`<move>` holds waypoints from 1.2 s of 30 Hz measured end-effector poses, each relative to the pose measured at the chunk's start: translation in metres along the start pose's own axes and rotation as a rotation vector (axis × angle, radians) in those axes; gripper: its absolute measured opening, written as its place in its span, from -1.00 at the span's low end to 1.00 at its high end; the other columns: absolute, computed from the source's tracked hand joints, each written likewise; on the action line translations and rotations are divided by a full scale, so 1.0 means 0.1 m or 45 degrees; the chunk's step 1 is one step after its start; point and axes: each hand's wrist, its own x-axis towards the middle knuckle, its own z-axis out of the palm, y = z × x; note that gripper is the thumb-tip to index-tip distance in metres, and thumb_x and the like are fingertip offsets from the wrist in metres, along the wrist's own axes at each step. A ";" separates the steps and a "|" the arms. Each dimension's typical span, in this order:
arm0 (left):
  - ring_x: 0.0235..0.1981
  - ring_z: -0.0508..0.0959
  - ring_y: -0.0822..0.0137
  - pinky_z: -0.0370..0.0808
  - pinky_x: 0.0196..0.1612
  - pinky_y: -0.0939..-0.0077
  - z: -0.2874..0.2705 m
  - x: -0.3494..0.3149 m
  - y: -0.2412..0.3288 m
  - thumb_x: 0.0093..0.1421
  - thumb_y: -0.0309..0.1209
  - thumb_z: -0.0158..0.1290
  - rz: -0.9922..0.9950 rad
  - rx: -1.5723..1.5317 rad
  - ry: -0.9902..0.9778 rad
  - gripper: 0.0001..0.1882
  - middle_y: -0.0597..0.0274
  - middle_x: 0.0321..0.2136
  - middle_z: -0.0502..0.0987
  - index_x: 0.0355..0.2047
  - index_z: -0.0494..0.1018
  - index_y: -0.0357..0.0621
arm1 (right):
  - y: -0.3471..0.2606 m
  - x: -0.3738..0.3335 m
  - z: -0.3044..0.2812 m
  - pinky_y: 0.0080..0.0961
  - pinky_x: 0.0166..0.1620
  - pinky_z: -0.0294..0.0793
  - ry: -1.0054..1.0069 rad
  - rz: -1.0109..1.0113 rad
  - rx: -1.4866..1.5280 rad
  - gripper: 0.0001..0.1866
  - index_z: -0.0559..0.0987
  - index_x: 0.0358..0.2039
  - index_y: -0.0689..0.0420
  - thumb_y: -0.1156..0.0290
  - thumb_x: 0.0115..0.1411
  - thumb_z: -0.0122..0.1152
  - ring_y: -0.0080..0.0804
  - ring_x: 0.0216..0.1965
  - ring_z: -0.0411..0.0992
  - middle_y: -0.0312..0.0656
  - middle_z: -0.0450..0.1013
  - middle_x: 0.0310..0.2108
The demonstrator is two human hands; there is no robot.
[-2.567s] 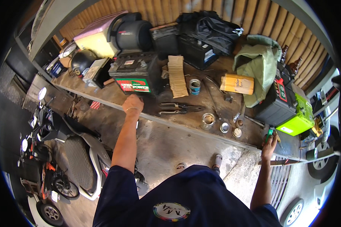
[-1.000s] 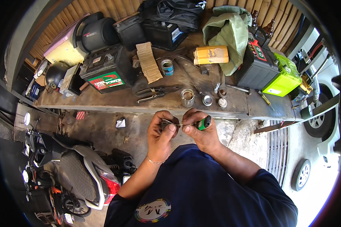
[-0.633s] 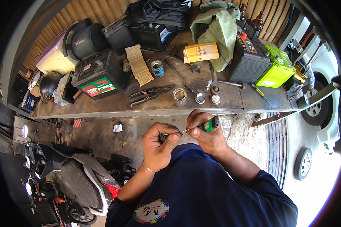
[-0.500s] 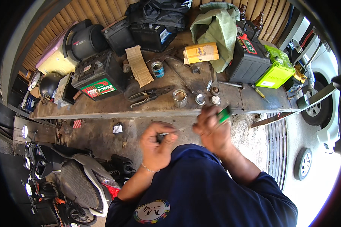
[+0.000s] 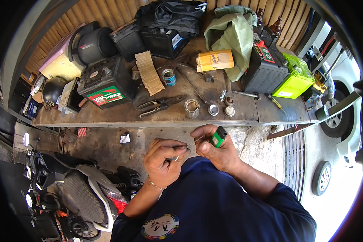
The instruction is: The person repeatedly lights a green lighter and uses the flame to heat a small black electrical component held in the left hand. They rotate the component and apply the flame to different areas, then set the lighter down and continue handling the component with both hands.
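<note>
Both hands in the centre of the frame, below the bench point(image 5: 109, 117) edge. Thin rod point(image 5: 195, 141) runs between them, slanting down-left from the right fingertips to the left ones.

Left hand point(image 5: 162, 160): fingers curled, thumb and fingertips pinched together on the rod. Pale tip pokes out under the thumb; can't tell if it's the same piece.

Right hand point(image 5: 218, 151): fingers bent, nearly closed, gripping a green block point(image 5: 218, 139) with a black end. Forefinger and thumb sit at the rod's upper end, small gap between them; can't tell how firmly they have it.

Bench, mid-frame: pliers point(image 5: 165, 103), then glass jar point(image 5: 192, 109), small round tin point(image 5: 213, 109), white-topped pot point(image 5: 229, 111) left to right. Blue can point(image 5: 170, 79) and cardboard strip point(image 5: 150, 73) behind the pliers. Screwdriver point(image 5: 277, 104) lies toward the right. Motorbike point(image 5: 84, 189) lower left; loose wheel point(image 5: 322, 178) lower right.
</note>
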 end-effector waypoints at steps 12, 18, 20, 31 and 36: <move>-0.31 0.48 0.55 0.38 -0.22 0.67 -0.20 -0.01 -0.07 0.16 -0.26 0.37 -0.639 -0.760 -0.526 -0.57 0.36 -0.32 0.53 -0.06 0.52 -0.22 | -0.16 0.06 -0.16 -0.57 -0.16 0.44 -0.064 -0.120 -0.539 -0.82 0.64 -0.15 0.25 0.41 0.32 0.27 -0.56 -0.23 0.46 -0.25 0.56 -0.28; -0.30 0.51 0.50 0.43 -0.19 0.56 -0.08 -0.09 -0.06 0.28 -0.31 0.24 -0.838 -0.629 -0.474 -0.78 0.28 -0.34 0.59 -0.28 0.55 -0.25 | -0.11 0.04 -0.17 -0.60 -0.21 0.37 0.003 0.050 -0.557 -0.60 0.57 -0.01 0.23 0.21 0.29 0.34 -0.56 -0.30 0.36 -0.28 0.45 -0.30; -0.32 0.51 0.50 0.43 -0.20 0.58 -0.07 -0.08 -0.07 0.28 -0.33 0.24 -0.824 -0.649 -0.424 -0.79 0.28 -0.35 0.60 -0.30 0.57 -0.24 | -0.09 0.03 -0.20 -0.63 -0.26 0.29 -0.028 0.001 -0.397 -0.45 0.51 0.07 0.23 0.06 0.26 0.34 -0.60 -0.33 0.28 -0.32 0.36 -0.32; -0.34 0.56 0.48 0.46 -0.22 0.59 0.02 -0.04 -0.07 0.16 -0.42 0.34 -0.749 -0.471 -0.494 -0.82 0.23 -0.38 0.63 -0.30 0.62 -0.27 | 0.06 -0.09 -0.20 -0.68 -0.37 0.15 0.114 0.038 -0.232 -0.77 0.53 -0.10 0.18 0.33 0.33 0.28 -0.76 -0.41 0.16 -0.51 0.24 -0.46; -0.34 0.57 0.48 0.47 -0.22 0.59 -0.03 -0.02 -0.07 0.14 -0.45 0.35 -0.719 -0.530 -0.638 -0.83 0.24 -0.40 0.64 -0.32 0.61 -0.27 | 0.08 -0.05 -0.26 -0.64 -0.41 0.11 0.088 0.237 0.205 -0.79 0.52 -0.17 0.17 0.31 0.34 0.27 -0.73 -0.47 0.13 -0.49 0.27 -0.46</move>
